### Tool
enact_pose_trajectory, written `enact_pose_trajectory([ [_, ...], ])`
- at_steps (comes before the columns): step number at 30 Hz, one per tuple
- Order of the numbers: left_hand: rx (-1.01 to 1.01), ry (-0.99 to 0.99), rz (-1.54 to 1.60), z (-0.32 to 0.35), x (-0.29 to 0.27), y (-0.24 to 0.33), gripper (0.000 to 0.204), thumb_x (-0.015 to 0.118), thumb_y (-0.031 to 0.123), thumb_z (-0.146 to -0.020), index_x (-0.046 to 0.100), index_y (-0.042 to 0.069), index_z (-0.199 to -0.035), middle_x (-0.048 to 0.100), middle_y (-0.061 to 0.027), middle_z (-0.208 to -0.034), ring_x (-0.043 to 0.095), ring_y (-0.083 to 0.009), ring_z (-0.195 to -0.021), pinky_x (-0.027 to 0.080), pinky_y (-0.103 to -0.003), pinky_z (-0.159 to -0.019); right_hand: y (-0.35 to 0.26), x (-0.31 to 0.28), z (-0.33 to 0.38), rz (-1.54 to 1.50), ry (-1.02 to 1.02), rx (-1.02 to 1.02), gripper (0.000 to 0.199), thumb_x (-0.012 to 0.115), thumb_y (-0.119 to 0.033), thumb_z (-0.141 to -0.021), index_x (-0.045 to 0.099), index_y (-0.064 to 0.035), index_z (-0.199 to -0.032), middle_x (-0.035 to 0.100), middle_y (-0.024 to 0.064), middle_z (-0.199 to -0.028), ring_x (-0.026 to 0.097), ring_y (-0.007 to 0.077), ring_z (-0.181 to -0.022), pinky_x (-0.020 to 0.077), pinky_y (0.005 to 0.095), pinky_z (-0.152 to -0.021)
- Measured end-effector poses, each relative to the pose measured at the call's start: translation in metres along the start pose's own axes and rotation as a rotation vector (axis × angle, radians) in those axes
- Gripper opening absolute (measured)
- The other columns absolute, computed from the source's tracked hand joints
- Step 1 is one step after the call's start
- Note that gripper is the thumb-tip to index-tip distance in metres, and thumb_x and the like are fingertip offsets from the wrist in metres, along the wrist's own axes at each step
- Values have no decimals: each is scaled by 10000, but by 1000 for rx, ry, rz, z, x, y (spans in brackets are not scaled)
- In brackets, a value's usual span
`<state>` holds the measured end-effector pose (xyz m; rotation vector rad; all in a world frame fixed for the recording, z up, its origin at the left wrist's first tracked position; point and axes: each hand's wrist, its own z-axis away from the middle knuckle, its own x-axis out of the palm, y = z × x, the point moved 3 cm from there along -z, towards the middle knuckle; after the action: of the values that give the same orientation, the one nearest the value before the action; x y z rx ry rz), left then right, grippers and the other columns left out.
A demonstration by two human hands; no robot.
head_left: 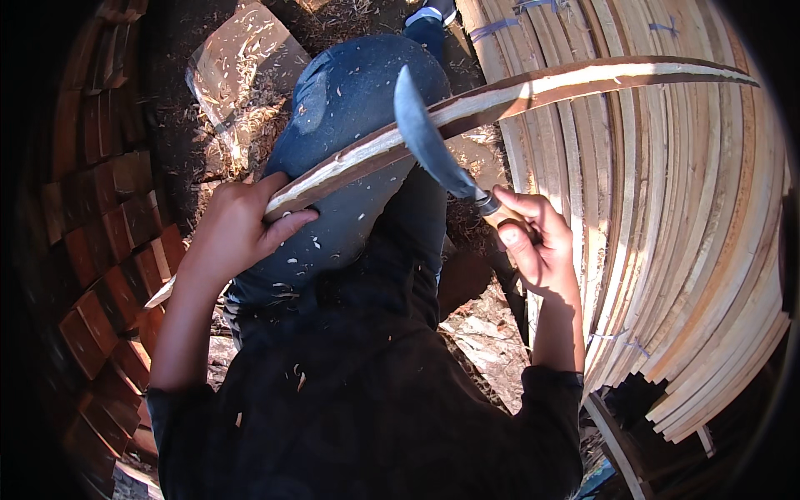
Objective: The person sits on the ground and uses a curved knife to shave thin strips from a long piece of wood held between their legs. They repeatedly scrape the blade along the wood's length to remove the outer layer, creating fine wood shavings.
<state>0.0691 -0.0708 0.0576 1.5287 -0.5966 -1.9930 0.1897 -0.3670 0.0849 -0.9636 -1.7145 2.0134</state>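
Note:
A long wooden strip (367,153), brown on its sides with a pale stripe along it, lies slantwise over my thigh. My left hand (250,218) is closed round it near its lower end, which comes out again beside my left forearm. From there the strip runs up and right over the stacked wood. In my right hand (537,242) is a knife (433,143) with a curved grey blade and a wooden handle. The blade crosses over the strip near my knee, its tip pointing up; whether its edge touches the wood I cannot tell.
Bundles of long pale wooden strips (658,217), tied with bluish cord (664,27), fill the right side. Short reddish-brown wood blocks (108,242) are stacked at the left. Shavings lie on my jeans (333,108), the ground and a flat board (248,58).

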Motion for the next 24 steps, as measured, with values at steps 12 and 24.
enact_pose_trajectory([
  [12, -99, -87, 90, 2, 2, -2, 399, 764, 322, -757, 616, -25, -887, 573, -210, -645, 619, -372, -632, 474, -387, -584, 14, -18, 19, -281, 388, 98, 391, 561, -217, -953, 386, -143, -1295, 484, 15, -697, 454, 65, -545, 355, 208, -473],
  [24, -52, -41, 57, 5, -1, -3, 391, 771, 314, -747, 615, -16, -886, 577, -206, -645, 618, -373, -633, 477, -392, -587, 12, -28, 12, -336, 420, 50, 352, 530, -187, -967, 392, -132, -1285, 493, 38, -740, 443, 67, -543, 339, 189, -456],
])
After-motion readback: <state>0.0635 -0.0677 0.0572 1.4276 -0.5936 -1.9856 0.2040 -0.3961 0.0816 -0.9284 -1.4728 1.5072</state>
